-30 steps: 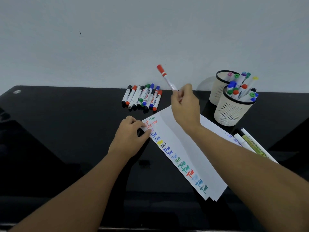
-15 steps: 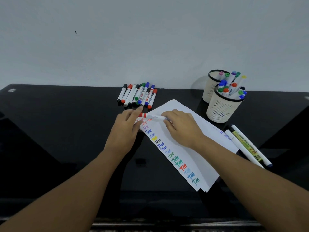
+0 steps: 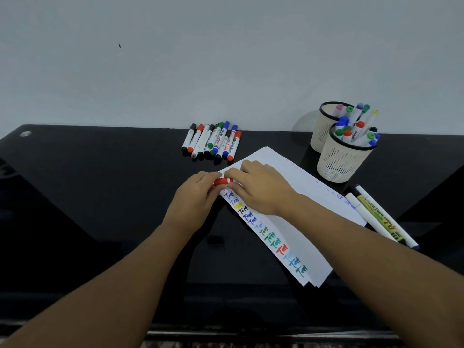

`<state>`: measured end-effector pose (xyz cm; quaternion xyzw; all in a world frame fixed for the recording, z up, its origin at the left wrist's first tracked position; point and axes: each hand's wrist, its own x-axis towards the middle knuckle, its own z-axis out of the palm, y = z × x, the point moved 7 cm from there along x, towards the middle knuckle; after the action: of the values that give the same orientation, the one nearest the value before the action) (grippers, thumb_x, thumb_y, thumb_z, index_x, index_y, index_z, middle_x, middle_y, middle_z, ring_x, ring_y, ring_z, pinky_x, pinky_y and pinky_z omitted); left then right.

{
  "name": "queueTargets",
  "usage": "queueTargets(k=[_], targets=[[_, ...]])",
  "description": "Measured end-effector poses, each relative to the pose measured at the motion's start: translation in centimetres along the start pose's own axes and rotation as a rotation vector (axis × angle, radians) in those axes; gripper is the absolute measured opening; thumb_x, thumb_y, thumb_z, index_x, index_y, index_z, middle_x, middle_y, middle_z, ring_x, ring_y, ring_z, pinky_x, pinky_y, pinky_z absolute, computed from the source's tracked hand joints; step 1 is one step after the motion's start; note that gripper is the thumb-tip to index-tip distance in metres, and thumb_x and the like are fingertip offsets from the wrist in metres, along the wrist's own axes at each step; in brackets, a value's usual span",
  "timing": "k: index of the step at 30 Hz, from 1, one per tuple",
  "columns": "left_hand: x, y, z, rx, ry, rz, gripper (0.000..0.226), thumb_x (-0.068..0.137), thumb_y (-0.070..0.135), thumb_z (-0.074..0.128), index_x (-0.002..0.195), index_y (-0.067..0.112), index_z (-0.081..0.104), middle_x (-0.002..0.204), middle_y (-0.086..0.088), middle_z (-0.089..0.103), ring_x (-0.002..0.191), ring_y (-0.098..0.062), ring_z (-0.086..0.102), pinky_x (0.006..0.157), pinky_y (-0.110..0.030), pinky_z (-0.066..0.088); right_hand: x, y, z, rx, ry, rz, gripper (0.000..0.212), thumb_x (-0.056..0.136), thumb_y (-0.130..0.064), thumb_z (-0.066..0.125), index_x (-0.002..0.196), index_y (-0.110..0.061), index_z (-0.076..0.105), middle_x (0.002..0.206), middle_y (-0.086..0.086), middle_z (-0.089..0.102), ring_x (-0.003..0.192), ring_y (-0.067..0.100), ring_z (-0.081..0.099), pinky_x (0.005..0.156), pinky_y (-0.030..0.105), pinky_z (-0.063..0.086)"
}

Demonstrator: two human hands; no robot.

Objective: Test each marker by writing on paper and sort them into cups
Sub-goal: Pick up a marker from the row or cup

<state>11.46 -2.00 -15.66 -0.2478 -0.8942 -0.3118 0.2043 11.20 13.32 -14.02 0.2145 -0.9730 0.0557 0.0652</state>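
A red-capped marker lies level over the top left corner of the white paper stack. My left hand pinches its red cap end and my right hand grips its white body, most of which is hidden under the fingers. A column of coloured "Test" words runs down the paper's left edge. A row of several markers lies at the back of the black table. Two cream mesh cups stand at the back right, the near cup and the far cup, both holding markers.
Three markers lie on the table right of the paper, below the near cup. A grey wall rises right behind the table. The table's front edge runs along the bottom of the view.
My right hand brought the red marker down from the air to the paper's top corner. My left hand moved onto its cap end, and both hands now close together around it.
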Motion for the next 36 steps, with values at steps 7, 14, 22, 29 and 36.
queueTargets(k=[7,14,22,29,36], targets=[[0.0,0.6,-0.2,0.003,0.006,0.072,0.025,0.098,0.023,0.066,0.12,0.011,0.07,0.102,-0.001,0.069,0.089,-0.012,0.062,0.079,-0.031,0.054,-0.1,-0.3,-0.7,-0.134,0.024,-0.006,0.039,0.109,-0.055,0.024,0.118,-0.04,0.058,0.081,-0.009,0.058,0.075,0.013,0.057,0.059,0.032,0.04],[-0.1,0.7,-0.3,0.012,0.02,0.079,0.022,0.096,0.02,0.07,0.115,0.011,0.071,0.099,-0.002,0.071,0.086,-0.015,0.064,0.077,-0.028,0.053,0.2,-0.3,-1.1,-0.156,0.029,-0.02,0.043,0.106,-0.062,0.027,0.123,-0.041,0.061,0.088,-0.009,0.064,0.078,0.013,0.062,0.059,0.03,0.045],[-0.2,0.8,-0.7,0.004,0.051,0.069,0.022,0.091,0.017,0.075,0.113,0.012,0.073,0.094,0.0,0.071,0.081,-0.014,0.064,0.073,-0.029,0.055,0.3,-1.8,-0.4,-0.055,-0.03,-0.11,0.029,0.11,-0.045,0.031,0.121,-0.03,0.055,0.094,-0.007,0.06,0.082,0.017,0.06,0.076,0.038,0.048],[-0.2,0.8,-0.5,0.007,0.024,0.072,0.02,0.095,0.018,0.071,0.113,0.011,0.073,0.095,-0.001,0.073,0.082,-0.016,0.066,0.075,-0.031,0.055,0.1,-0.9,-1.3,-0.152,0.011,-0.08,0.039,0.106,-0.062,0.026,0.12,-0.043,0.058,0.072,-0.011,0.057,0.067,0.012,0.056,0.058,0.03,0.045],[0.0,0.2,-0.5,0.01,0.033,-0.009,0.026,0.098,0.027,0.067,0.116,0.01,0.07,0.101,-0.002,0.069,0.087,-0.014,0.063,0.077,-0.035,0.056,-0.7,0.5,-1.6,0.103,-0.001,0.074,0.038,0.108,-0.041,0.038,0.143,-0.028,0.034,0.085,-0.006,0.06,0.073,0.016,0.06,0.068,0.037,0.049]])
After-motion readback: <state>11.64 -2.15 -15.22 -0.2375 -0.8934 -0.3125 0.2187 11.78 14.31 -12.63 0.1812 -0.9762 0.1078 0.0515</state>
